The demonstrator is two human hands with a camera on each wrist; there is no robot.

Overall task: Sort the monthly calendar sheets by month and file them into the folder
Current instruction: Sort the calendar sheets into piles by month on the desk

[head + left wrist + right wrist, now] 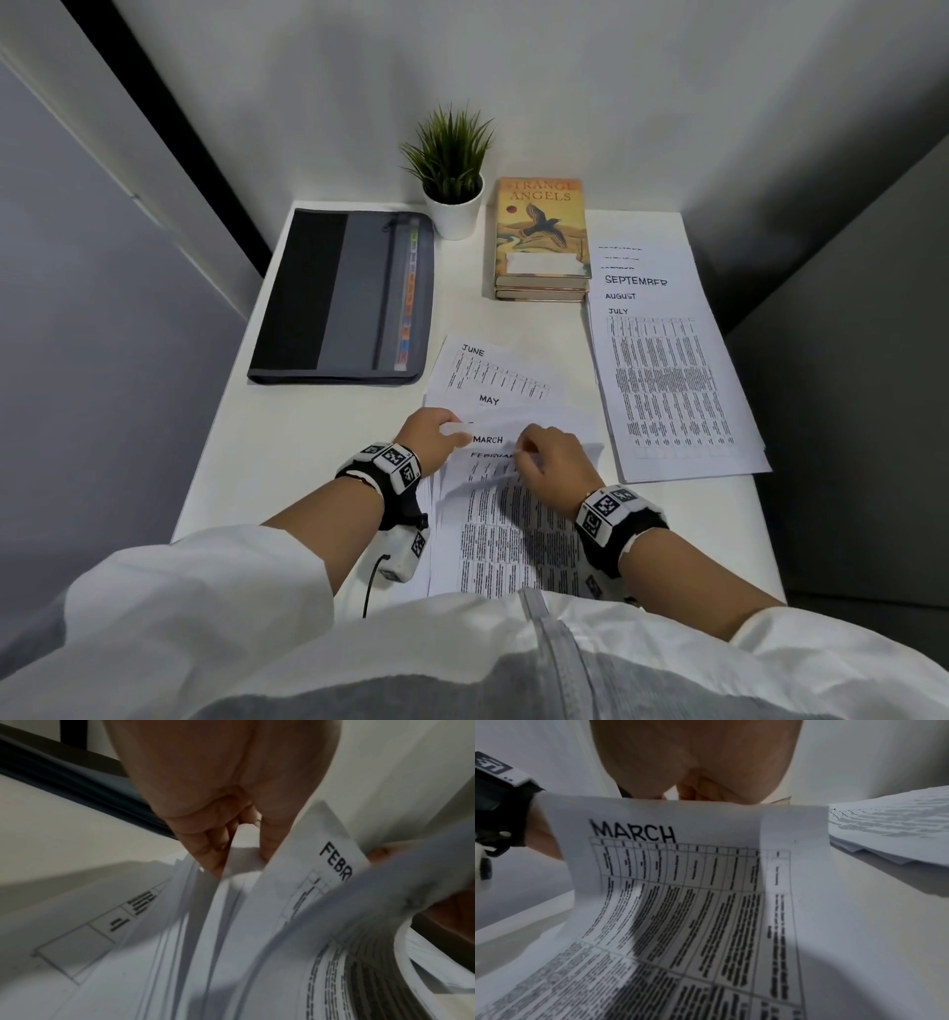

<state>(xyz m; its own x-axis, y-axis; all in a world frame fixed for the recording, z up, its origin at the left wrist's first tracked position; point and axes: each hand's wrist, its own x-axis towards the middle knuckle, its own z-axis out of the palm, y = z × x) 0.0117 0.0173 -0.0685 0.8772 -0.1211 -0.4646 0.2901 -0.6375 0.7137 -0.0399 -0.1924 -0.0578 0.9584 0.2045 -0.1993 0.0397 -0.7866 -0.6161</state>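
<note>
A fanned pile of calendar sheets [493, 401] lies in front of me, showing JUNE, MAY, MARCH and FEBRUARY titles. My left hand [452, 429] pinches the pile's upper left edges, thumb on top; in the left wrist view its fingers [205, 845] curl round a sheet edge beside the lifted February sheet [331, 862]. My right hand [529, 452] grips the top edge of the March sheet [680, 882], which bows upward. A second staggered stack [662, 380] with JULY on top, then AUGUST and SEPTEMBER, lies at the right. The black and grey folder [339, 298] lies closed at the back left.
A potted plant [452, 174] stands at the back against the wall, with a stack of books [539, 236] to its right. The white table [287, 426] is narrow, with walls on the left and behind. The right stack overhangs the table's right edge slightly.
</note>
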